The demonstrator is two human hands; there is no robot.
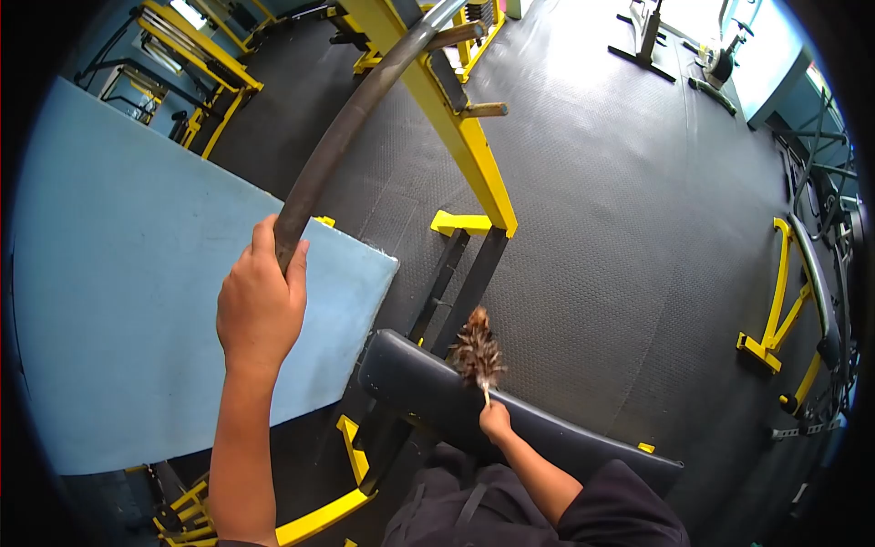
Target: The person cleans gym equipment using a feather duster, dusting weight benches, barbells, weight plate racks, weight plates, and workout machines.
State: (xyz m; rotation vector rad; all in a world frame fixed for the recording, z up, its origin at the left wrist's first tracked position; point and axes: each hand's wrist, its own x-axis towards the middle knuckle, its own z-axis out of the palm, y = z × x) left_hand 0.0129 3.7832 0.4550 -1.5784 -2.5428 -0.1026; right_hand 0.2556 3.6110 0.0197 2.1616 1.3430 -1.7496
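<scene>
Brown feather duster [478, 350], curved dark metal bar [342, 137] were held.
Bar was clasped by left hand [262, 305], apparently for support; pale handle [487, 396] was pinched by right hand [495, 422].

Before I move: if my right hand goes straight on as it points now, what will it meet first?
Probably the black bench pad, which lies ahead of your right hand and under the feather duster. Depth is unclear from this single view, so the hand may pass above it.

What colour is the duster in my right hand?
Brown feathers on the duster, seen best in the head view.
</scene>
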